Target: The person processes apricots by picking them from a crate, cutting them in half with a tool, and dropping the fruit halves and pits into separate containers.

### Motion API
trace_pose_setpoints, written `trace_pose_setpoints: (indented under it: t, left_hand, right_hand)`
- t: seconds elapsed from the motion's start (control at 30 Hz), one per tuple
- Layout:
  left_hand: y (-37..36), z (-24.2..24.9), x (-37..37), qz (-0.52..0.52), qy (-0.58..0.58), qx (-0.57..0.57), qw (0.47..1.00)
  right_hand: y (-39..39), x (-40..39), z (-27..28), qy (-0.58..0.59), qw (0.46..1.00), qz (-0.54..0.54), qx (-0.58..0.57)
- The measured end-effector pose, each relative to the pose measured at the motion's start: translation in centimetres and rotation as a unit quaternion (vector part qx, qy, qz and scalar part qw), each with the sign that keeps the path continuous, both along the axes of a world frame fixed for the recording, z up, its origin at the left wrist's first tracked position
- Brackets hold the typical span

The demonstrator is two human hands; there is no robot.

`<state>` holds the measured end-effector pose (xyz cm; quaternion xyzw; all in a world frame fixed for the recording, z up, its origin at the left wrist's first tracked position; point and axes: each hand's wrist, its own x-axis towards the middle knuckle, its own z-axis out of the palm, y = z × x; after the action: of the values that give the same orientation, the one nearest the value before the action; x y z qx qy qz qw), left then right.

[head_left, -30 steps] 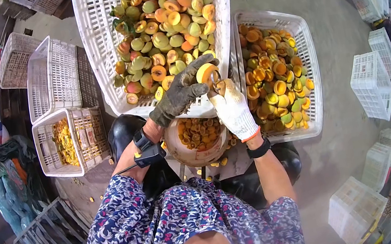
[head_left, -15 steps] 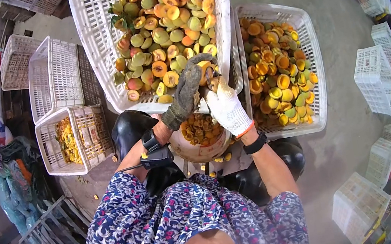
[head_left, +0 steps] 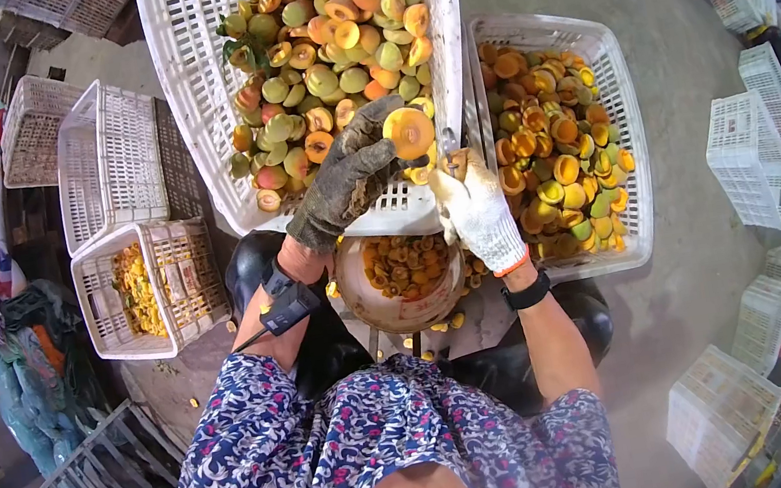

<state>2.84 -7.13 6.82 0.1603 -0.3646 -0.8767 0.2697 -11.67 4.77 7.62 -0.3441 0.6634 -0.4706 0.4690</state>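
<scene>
My left hand (head_left: 349,171), in a dark, dirty work glove, grips a peach half (head_left: 409,133) with its orange cut face turned up and the stone in its middle. Just right of it, my right hand (head_left: 476,206), in a white knit glove, is closed on a small pitting tool (head_left: 456,164) with a brown handle and a short metal tip pointing away from me. The tip and the fruit are apart. Both hands are over the near rim of a white crate (head_left: 188,103) filled with peach halves. Below them stands a round tub (head_left: 358,299) containing peach stones and scraps.
To the right, another white crate (head_left: 633,107) contains hollowed peach halves. At the left, a smaller crate (head_left: 90,314) of yellow pieces stands beside stacked crates (head_left: 83,179). More crates (head_left: 752,160) line the far right. Fruit scraps lie on the floor by the tub.
My hands were together around a fruit; now they have drawn apart. The peach half in my left hand now shows its cut face, and my right hand has shifted right and nearer me with the tool.
</scene>
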Motion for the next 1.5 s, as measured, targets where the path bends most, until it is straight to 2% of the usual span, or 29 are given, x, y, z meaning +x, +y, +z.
trace_pose_setpoints:
  t: [0.13,0.23,0.37,0.47,0.6,0.63,0.7,0.73,0.8,0.87,0.9,0.93,0.97,1.0,1.03,1.1,1.13,1.17,1.2,1.23,1.27,1.3,1.33,1.37,1.4,1.43,1.47,1.5]
  left_hand:
    - [-0.1,-0.6,-0.2,0.009,-0.017,-0.018,1.0]
    - [0.1,-0.8,-0.4,0.005,-0.036,-0.032,0.999]
    - [0.2,-1.7,-0.8,0.01,-0.055,-0.098,0.994]
    - [0.4,-1.7,-1.1,0.017,-0.066,-0.156,0.986]
    - [0.5,-0.8,-1.1,0.002,-0.093,-0.224,0.97]
    - [0.4,-0.8,-1.1,-0.008,-0.092,-0.254,0.963]
    - [0.5,-1.0,-1.1,-0.013,-0.076,-0.245,0.966]
    - [0.5,-1.1,-1.2,-0.013,-0.055,-0.238,0.97]
    - [-0.1,-1.2,-1.2,-0.045,-0.051,-0.198,0.978]
    - [0.0,-1.1,-0.8,-0.056,-0.042,-0.097,0.993]
    - [0.2,-0.3,-0.9,-0.056,-0.044,-0.098,0.993]
    - [0.4,0.5,-1.2,-0.044,-0.031,-0.052,0.997]
    - [0.8,0.6,-1.4,-0.03,-0.019,-0.004,0.999]
    - [0.7,-0.2,-1.9,-0.045,-0.042,-0.037,0.997]
    - [0.6,-0.8,-1.7,-0.023,-0.096,-0.063,0.993]
    - [0.8,-1.4,-1.0,0.02,-0.19,-0.296,0.936]
    - [1.0,-1.3,-0.7,0.026,-0.193,-0.295,0.935]
    - [1.1,-1.2,-0.4,0.104,-0.191,-0.5,0.838]
    - [1.2,-1.1,-0.2,0.172,-0.178,-0.677,0.693]
    - [1.1,-1.2,0.1,0.171,-0.179,-0.678,0.692]
    - [1.2,-1.4,0.6,0.131,-0.149,-0.567,0.799]
    - [1.3,-1.6,0.8,0.086,-0.113,-0.442,0.886]
    - [1.7,-2.0,1.1,0.053,-0.14,-0.294,0.944]
    - [1.6,-2.8,1.2,0.017,-0.086,-0.273,0.958]
    - [1.8,-3.0,1.5,0.005,-0.097,-0.221,0.97]
    - [2.2,-3.0,1.8,-0.007,-0.108,-0.17,0.979]
    - [2.5,-3.2,1.7,-0.013,-0.107,-0.173,0.979]
    - [2.9,-3.4,1.7,-0.043,-0.029,-0.05,0.997]
  right_hand:
    - [-0.1,0.7,-0.9,-0.049,0.999,0.016,-0.013]
    - [-0.1,1.3,-0.6,-0.102,0.995,-0.018,-0.012]
    - [-0.1,1.4,0.0,-0.162,0.986,-0.031,0.004]
    - [0.0,2.0,-0.5,-0.164,0.984,-0.062,-0.027]
    - [0.3,1.8,-1.1,-0.158,0.983,-0.054,-0.073]
    - [0.5,1.4,-0.9,-0.248,0.967,-0.023,-0.045]
    - [0.9,0.3,-0.1,-0.419,0.907,0.048,0.018]
    - [1.0,-0.1,0.1,-0.419,0.906,0.045,0.027]
    - [1.0,-0.6,0.5,-0.418,0.907,0.039,0.031]
    - [0.8,-0.3,0.9,-0.22,0.973,0.058,0.049]
    - [0.8,0.0,-0.3,-0.221,0.972,0.059,0.048]
    - [0.9,0.6,-2.2,-0.071,0.991,0.087,-0.068]
    - [1.2,1.1,-3.8,0.081,0.974,0.112,-0.18]
    - [1.1,1.5,-3.5,0.078,0.974,0.115,-0.178]
    - [0.9,1.9,-3.1,0.012,0.988,0.102,-0.119]
    - [0.7,2.6,-2.1,-0.12,0.99,0.08,0.007]
    - [0.8,2.8,-1.8,-0.197,0.978,0.074,0.011]
    - [0.9,2.8,-2.0,-0.197,0.977,0.079,0.011]
    - [1.1,2.5,-2.5,-0.265,0.957,0.119,0.024]
    - [1.4,2.4,-3.2,-0.331,0.93,0.156,0.037]
    - [1.6,2.6,-4.9,-0.145,0.967,0.206,-0.021]
    - [1.6,3.1,-4.3,-0.147,0.968,0.202,-0.02]
    - [1.4,4.0,-3.2,-0.054,0.978,0.202,-0.016]
    - [1.5,4.4,-2.6,0.038,0.979,0.2,-0.009]
    - [1.6,4.8,-3.1,0.054,0.97,0.219,-0.089]
    - [1.8,4.8,-3.3,0.053,0.972,0.212,-0.089]
    - [2.0,4.6,-3.4,-0.257,0.949,0.176,0.044]
    - [2.1,4.5,-3.0,-0.54,0.815,0.123,0.167]
